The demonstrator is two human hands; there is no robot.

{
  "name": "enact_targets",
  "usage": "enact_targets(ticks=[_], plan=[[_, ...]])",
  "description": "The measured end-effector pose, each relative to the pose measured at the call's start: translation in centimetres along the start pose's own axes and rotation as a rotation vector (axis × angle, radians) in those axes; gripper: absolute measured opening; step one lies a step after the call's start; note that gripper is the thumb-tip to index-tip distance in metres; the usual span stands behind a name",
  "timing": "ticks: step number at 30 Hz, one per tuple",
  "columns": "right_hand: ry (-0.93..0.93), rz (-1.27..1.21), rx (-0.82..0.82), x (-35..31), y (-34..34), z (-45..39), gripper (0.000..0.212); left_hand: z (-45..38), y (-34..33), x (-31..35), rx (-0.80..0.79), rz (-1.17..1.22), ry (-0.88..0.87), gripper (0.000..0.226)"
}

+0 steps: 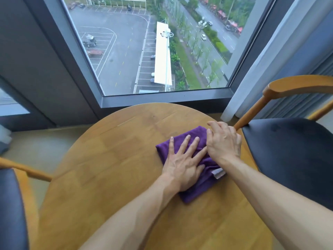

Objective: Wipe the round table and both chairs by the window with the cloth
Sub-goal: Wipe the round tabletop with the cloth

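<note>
A folded purple cloth (193, 191) lies on the right half of the round wooden table (108, 168). My left hand (182, 165) presses flat on the cloth with its fingers spread. My right hand (223, 143) rests on the cloth's far right part, fingers together and bent over its edge near the table rim. A wooden chair with a dark padded seat (292, 156) stands to the right, touching the table edge. A second chair (10, 204) of the same kind stands at the left, partly cut off by the frame.
A large window (153, 51) with a grey frame rises just behind the table, looking down on a car park and road. A pale curtain (255, 69) hangs at the right, beside the right chair's curved backrest (297, 86). Beige floor (45, 141) shows at the left.
</note>
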State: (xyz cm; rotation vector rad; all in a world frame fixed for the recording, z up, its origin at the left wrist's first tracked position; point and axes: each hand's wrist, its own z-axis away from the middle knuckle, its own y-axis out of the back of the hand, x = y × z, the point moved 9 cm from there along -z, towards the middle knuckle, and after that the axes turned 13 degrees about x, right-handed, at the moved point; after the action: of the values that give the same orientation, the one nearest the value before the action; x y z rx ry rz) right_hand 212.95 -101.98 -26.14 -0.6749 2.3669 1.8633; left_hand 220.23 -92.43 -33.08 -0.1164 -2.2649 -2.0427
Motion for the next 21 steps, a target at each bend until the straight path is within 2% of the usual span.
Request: enact_targets(ticks=[4,7,9,13,15,18,21], plan=[[0.031,-0.039,-0.056,-1.0,0.2,1.5,0.036,5.9,1.9,-12.0,0.038,-0.108,0.255,0.059],[0.059,-0.097,-0.089,-1.2,0.9,2.1,0.037,12.2,3.8,-22.3,0.067,-0.129,0.608,0.057],[0.059,-0.147,-0.118,-0.9,1.3,2.3,0.038,15.1,4.2,-25.7,0.08,-0.121,0.81,0.057],[0.048,-0.248,-0.17,-0.5,1.6,2.7,0.041,13.6,3.4,-23.9,0.064,-0.109,1.045,0.067],[0.066,-0.271,-0.185,-0.5,1.8,3.0,0.042,11.2,3.0,-21.2,0.07,-0.111,1.09,0.073],[0.094,-0.278,-0.193,0.1,2.0,3.2,0.042,6.5,2.1,-15.4,0.06,-0.11,1.002,0.077],[0.1,-0.253,-0.203,1.6,2.3,3.6,0.043,1.7,0.6,-6.8,0.05,-0.08,0.809,0.076]])
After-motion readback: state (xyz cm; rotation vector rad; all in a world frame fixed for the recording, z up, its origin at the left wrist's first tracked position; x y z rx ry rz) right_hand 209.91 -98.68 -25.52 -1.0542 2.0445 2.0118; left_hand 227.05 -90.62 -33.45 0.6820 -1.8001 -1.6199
